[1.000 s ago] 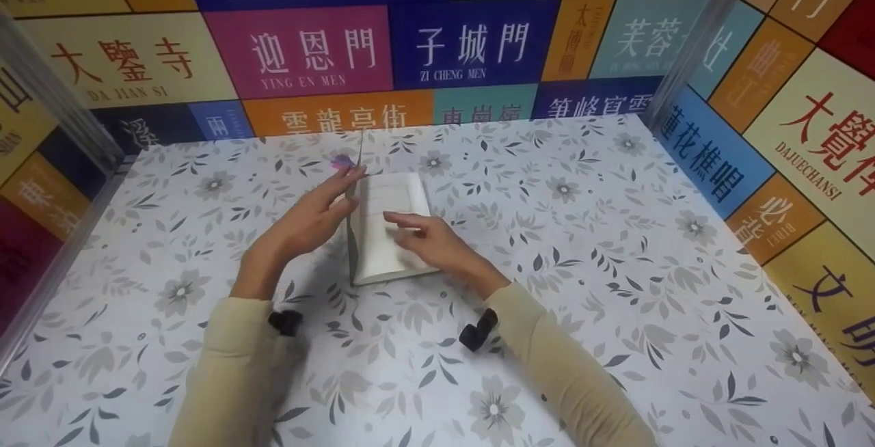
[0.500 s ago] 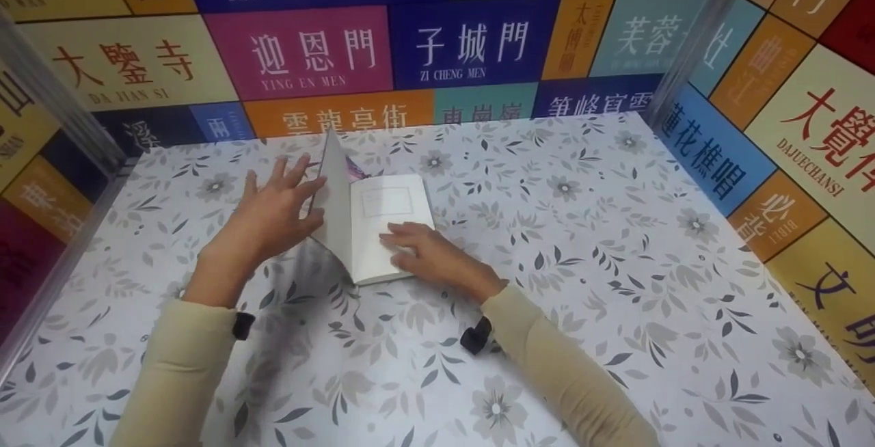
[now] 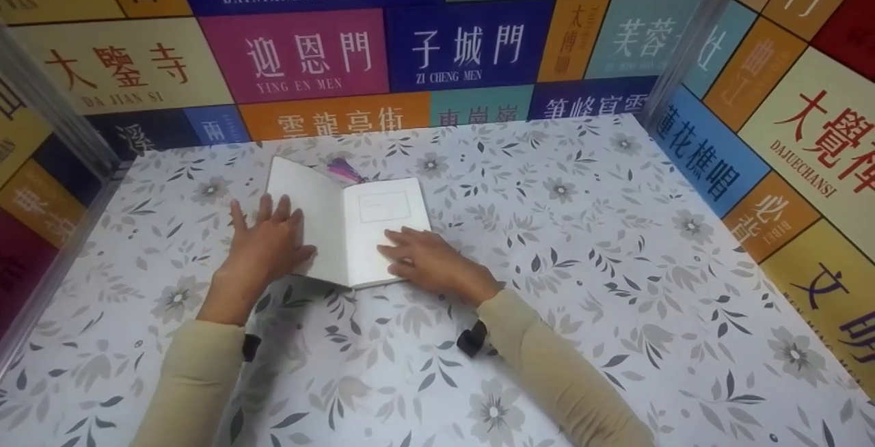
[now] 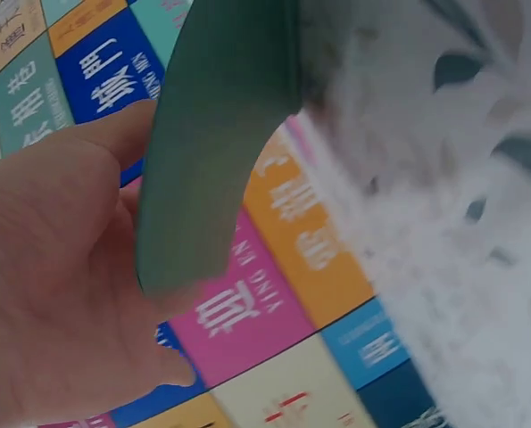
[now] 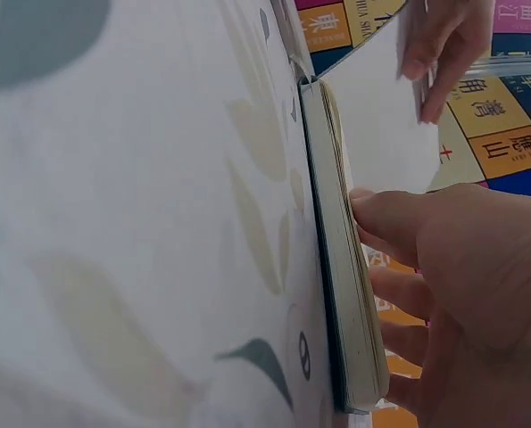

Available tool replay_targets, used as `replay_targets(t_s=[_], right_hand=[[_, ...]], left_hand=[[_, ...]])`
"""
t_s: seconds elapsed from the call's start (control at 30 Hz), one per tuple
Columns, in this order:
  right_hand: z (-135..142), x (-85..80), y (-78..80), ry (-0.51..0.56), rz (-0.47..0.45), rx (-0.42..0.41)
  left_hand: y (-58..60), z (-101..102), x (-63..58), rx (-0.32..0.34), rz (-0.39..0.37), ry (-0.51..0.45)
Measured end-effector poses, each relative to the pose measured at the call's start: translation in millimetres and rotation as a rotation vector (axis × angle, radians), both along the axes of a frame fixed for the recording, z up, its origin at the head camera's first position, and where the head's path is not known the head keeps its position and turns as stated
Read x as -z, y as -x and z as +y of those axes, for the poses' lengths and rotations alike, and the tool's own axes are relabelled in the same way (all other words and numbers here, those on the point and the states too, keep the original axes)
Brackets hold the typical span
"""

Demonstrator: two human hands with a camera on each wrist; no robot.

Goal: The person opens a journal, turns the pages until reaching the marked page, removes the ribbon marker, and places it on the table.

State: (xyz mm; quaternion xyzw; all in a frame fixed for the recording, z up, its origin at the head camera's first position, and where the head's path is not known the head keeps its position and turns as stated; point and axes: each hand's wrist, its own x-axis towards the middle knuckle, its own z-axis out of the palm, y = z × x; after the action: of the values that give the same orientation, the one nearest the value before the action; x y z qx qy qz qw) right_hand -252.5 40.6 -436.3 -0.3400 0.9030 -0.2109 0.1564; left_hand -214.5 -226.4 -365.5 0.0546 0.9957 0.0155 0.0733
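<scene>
Left grip: I saw the person's left hand [image 3: 268, 245] with its fingers apart, laid against the inner face of the turned-out cover [image 3: 311, 208] near its outer edge.
Right grip: the right hand [image 3: 427, 255] rested with its fingers loosely apart on the right-hand page [image 3: 364, 252], thumb touching the page edges on my right wrist feed.
Book: the book [image 3: 342, 235] lay open between the two hands, left of the worktop's middle and nearer its far edge; its page block was flat, its cover slanted up off the surface.
Page: a thin printed rectangle [image 3: 383, 208] showed on the upper part.
Cover: its outside was green.
Tassel: a purple and pink tassel [image 3: 344, 171] lay just beyond the book's top, towards the far edge.
Worktop: the worktop [image 3: 540, 255] wore a white floral covering.
Sleeves: I had a beige left sleeve [image 3: 184, 378] and right sleeve [image 3: 554, 365] reaching in over the near edge.
Wall: colourful lettered panels [image 3: 472, 44] stood behind the far edge.
</scene>
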Motion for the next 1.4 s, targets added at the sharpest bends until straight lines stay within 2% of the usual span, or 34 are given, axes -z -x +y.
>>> replay_targets(t_s=[0.23, 0.37, 0.53, 0.73, 0.9, 1.13, 1.27, 1.4], right_hand=[[0.3, -1.4, -0.6, -0.026, -0.034, 0.007], [0.7, -0.4, 0.7, -0.026, -0.036, -0.005], [-0.6, 0.5, 1.1, -0.032, -0.025, -0.024], [3.6, 0.8, 6.2, -0.007, -0.051, -0.079], [12.2, -0.4, 9.1, -0.024, -0.079, -0.093], [22.1, -3.3, 14.8, -0.03, -0.086, -0.129], [25.0, -3.2, 16.8, -0.001, -0.113, -0.155], [27.2, -4.2, 17.5, 0.036, -0.166, -0.145]], left_hand=[[16.0, -0.9, 31.5, -0.104, -0.302, -0.148], [20.0, -0.3, 42.8, -0.127, -0.397, -0.179], [19.0, 2.7, 48.4, -0.144, -0.411, -0.205], [21.3, 14.7, 45.0, -0.15, -0.364, -0.237], [25.9, 23.6, 45.4, -0.103, -0.346, -0.246], [31.3, 26.0, 50.8, -0.041, -0.329, -0.239], [33.2, 25.4, 55.0, 0.006, -0.322, -0.245], [36.0, 24.8, 57.3, 0.051, -0.341, -0.258]])
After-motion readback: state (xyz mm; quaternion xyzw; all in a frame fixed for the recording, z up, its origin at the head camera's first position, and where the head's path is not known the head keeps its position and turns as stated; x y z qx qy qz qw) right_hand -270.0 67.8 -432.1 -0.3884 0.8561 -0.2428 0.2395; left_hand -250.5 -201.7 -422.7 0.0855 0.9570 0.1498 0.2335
